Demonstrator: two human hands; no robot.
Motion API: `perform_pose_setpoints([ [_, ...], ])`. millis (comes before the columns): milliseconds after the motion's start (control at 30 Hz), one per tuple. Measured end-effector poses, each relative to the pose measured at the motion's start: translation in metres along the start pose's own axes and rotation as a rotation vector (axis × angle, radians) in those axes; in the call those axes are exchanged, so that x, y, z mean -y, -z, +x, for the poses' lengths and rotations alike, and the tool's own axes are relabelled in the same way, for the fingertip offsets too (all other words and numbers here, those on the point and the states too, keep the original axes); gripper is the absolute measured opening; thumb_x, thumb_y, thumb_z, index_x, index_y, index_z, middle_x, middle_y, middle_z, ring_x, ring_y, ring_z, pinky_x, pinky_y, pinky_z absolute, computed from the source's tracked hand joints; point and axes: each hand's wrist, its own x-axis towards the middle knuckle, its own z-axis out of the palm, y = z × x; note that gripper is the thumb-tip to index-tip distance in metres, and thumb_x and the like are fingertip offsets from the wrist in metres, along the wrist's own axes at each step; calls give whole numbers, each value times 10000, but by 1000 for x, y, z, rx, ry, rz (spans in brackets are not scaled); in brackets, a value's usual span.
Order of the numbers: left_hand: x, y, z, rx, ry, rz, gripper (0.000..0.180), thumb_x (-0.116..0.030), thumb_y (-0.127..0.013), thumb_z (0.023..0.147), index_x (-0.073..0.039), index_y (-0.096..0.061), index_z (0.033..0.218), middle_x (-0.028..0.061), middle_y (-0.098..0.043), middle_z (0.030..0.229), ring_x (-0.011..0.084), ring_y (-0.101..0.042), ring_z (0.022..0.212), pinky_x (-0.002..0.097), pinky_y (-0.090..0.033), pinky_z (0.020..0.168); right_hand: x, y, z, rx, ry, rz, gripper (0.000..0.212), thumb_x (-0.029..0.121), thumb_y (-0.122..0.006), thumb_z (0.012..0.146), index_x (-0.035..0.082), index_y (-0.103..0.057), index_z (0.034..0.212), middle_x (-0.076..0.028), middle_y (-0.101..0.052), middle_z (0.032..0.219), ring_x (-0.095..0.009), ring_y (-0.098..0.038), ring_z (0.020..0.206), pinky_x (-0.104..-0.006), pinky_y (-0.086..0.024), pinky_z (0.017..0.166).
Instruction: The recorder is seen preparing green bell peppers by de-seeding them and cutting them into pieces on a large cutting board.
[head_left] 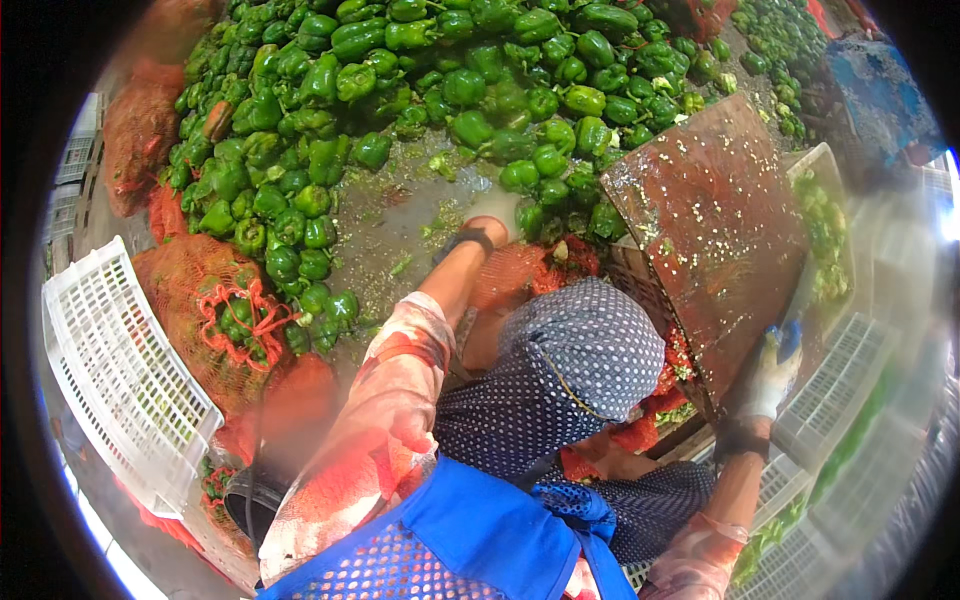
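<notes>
My left hand (495, 210), in a pale wet glove and smeared by motion, reaches to the near edge of a big heap of green bell peppers (330, 80). Whether its fingers hold anything does not show. A stained brown board (710, 240), sprinkled with pale pepper seeds, lies tilted to the right of my lap. Beside that board's right edge is my right hand (775, 370), in a white glove with blue fingertips, its fingers apart and nothing visible in them. Dark polka-dotted cloth (590, 345) covers my lap.
At the left stand a white slatted crate (130, 370) and an orange net sack (205, 310) of peppers. White crates (835, 390) line the right side, by a pale bin (825, 230) of green pieces. Red netting (510, 275) lies below my left hand. Scraps litter the wet floor (385, 215).
</notes>
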Motion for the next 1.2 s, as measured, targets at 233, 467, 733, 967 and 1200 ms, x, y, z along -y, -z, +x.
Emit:
perform_pose_setpoints([
  [233,3,-28,13,-16,112,-463,567,-487,-660,774,-102,-619,1189,214,-616,1164,369,-590,1067,423,-467,907,2,-7,1,-9,-25,40,540,332,-659,878,14,-511,1289,-160,-534,1238,-293,-525,1139,-386,-400,976],
  [467,-48,-30,13,141,-48,-458,542,-391,-600,866,-50,-527,1280,250,-565,1224,365,-562,1113,408,-447,953,1,2,-3,-23,-50,62,516,293,-670,877,14,-514,1283,-145,-539,1227,-271,-530,1126,-372,-407,968],
  [733,-71,-43,-1,177,-106,14,568,-359,-702,758,-61,-566,1223,240,-463,1324,384,-487,1193,423,-421,996,4,-3,-2,-22,-56,97,521,276,-684,873,17,-510,1290,-122,-533,1217,-232,-527,1113,-353,-415,959],
  [967,-66,-60,-14,164,-213,4,491,-253,-593,843,-67,-501,1288,231,-407,1380,399,-479,1201,424,-403,1012,7,-7,-4,-47,-97,207,497,247,-690,871,24,-522,1282,-103,-546,1171,-213,-546,1057,-337,-439,921],
  [1200,-69,-66,-12,161,-217,-91,603,-206,-592,834,-125,-404,1400,221,-292,1475,434,-488,1177,428,-429,992,2,-5,-2,-20,-101,179,492,242,-686,874,22,-522,1283,-96,-550,1180,-193,-552,1041,-327,-440,918],
])
